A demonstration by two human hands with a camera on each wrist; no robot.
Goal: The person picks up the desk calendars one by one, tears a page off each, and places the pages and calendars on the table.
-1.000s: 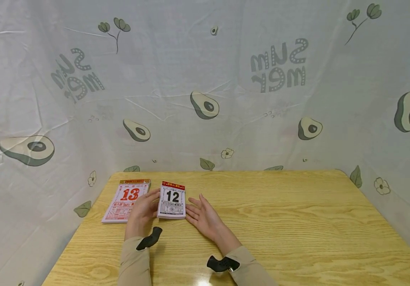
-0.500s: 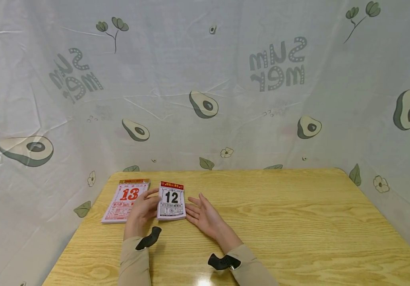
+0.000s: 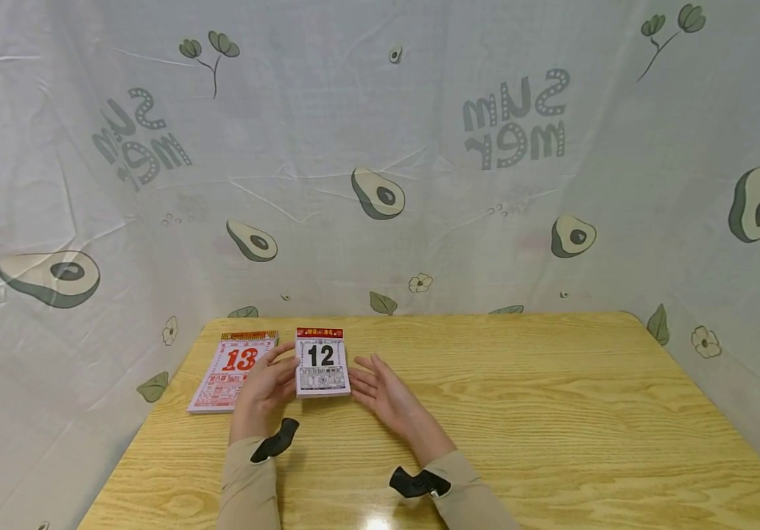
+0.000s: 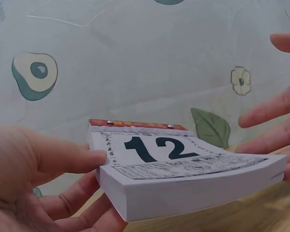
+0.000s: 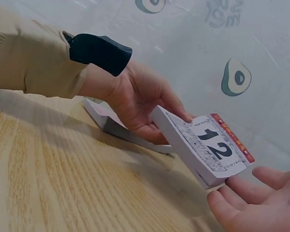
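Observation:
A small tear-off calendar [image 3: 322, 363] with a black 12 and a red header is held just above the table. My left hand [image 3: 264, 386] grips its left edge. In the left wrist view the thumb [image 4: 82, 159] lies on the top page and the other fingers curl beneath the thick pad. My right hand [image 3: 389, 401] is at the opposite edge, palm turned inward and fingers extended. Seen from the right wrist, its fingertips [image 5: 217, 200] are right at the pad's corner, with the thumb off it.
A larger tear-off calendar [image 3: 221, 386] with a red 13 lies on the wooden table [image 3: 552, 412], left of my left hand and partly behind it. Behind the table hangs a pale curtain [image 3: 420, 243] printed with avocados.
The small calendar has risen slightly, shifted a little to the right and turned straighter. My right hand has moved slightly right with it, while the larger calendar stays in place.

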